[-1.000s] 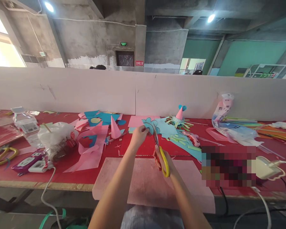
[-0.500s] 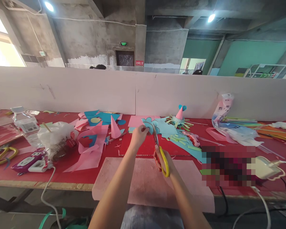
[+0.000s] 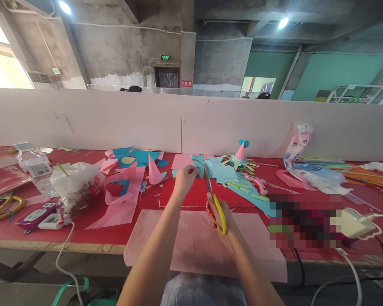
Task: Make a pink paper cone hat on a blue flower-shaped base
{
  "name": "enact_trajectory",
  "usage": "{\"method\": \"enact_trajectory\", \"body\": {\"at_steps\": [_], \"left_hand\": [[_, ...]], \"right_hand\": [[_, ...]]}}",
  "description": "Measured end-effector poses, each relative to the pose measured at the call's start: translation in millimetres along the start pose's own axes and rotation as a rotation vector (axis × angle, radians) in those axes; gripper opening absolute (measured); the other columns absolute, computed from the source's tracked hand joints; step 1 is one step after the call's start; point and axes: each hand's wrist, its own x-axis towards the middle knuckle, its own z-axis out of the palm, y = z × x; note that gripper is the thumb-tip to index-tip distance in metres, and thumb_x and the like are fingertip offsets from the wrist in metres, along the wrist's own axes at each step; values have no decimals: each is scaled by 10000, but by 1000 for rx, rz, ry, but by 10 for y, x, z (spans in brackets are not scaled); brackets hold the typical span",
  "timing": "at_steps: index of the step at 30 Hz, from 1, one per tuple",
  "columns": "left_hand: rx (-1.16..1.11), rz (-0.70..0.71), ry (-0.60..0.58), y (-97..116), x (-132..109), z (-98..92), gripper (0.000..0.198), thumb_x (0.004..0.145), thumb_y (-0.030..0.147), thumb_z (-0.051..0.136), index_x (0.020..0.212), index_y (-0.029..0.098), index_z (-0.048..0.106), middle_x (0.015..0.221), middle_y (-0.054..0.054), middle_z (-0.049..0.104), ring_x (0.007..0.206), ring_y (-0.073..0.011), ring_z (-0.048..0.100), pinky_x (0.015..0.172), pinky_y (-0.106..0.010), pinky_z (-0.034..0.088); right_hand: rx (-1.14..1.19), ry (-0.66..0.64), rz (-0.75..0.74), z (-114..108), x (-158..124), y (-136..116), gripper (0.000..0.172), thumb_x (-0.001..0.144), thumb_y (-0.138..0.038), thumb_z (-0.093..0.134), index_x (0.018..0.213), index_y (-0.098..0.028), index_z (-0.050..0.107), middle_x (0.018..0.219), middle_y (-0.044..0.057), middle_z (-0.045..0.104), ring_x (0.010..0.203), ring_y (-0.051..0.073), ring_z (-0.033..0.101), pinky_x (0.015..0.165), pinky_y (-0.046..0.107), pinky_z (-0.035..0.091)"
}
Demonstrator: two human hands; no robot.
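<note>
My left hand [image 3: 185, 179] pinches a light-blue scalloped paper flower [image 3: 208, 162] at its left edge, above the table. Yellow-and-red scissors [image 3: 219, 212] are gripped in my right hand [image 3: 224, 219], their blades pointing up and away at the flower's lower side. The blades overlap the paper, and I cannot tell how far they have cut in. Behind the flower lie light-blue paper [image 3: 225, 168] and pink paper [image 3: 180, 161]. A pink paper cone [image 3: 154, 171] stands to the left of my left hand.
Pink sheets [image 3: 124, 208] and a wrapped bag [image 3: 75, 185] lie left, near a water bottle [image 3: 35, 165]. On the right are a decorated pink cone [image 3: 240, 152], a pink glue gun [image 3: 258, 185] and a plastic bag [image 3: 328, 180]. A white partition [image 3: 130, 123] runs behind.
The paper flower has turned slightly in my left hand, which has shifted a little left. The scissors stay nearly in place at its lower side.
</note>
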Motion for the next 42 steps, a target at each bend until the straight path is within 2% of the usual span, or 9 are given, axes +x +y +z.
{"method": "enact_trajectory", "body": {"at_steps": [6,13,22,34,42], "left_hand": [[37,15,23,-5,8,-20,194,763,312,483,659,180,580,636,-8,659,643,-145,612,629,-229,431],[-48,32,-77,26,-28,-28,203,755,319,496,626,182,572,632,-13,659,649,-151,632,661,-237,463],[-31,46,-155,25,-42,-47,206,753,303,501,601,180,564,643,-23,662,657,-154,637,698,-253,477],[-65,19,-166,-56,-2,13,198,758,312,509,619,180,560,674,-32,677,666,-161,650,700,-267,493],[-117,-44,-170,1,-24,-8,163,747,281,515,634,171,557,663,-33,666,658,-163,656,689,-265,500]], "right_hand": [[-4,-11,-3,-6,10,1,494,722,-678,480,600,-205,406,369,-76,356,258,64,317,274,191,269],[19,-5,9,20,33,-29,507,717,-710,441,649,-208,423,378,-81,352,293,65,330,310,184,287],[12,-3,35,7,35,-13,509,717,-707,438,658,-202,443,426,-59,396,340,73,378,329,181,298],[69,19,17,44,-11,-28,508,730,-695,456,642,-196,444,384,-82,356,283,61,335,300,183,290],[73,12,13,43,-25,-33,475,765,-646,460,609,-198,432,363,-79,351,262,66,328,295,193,282]]}}
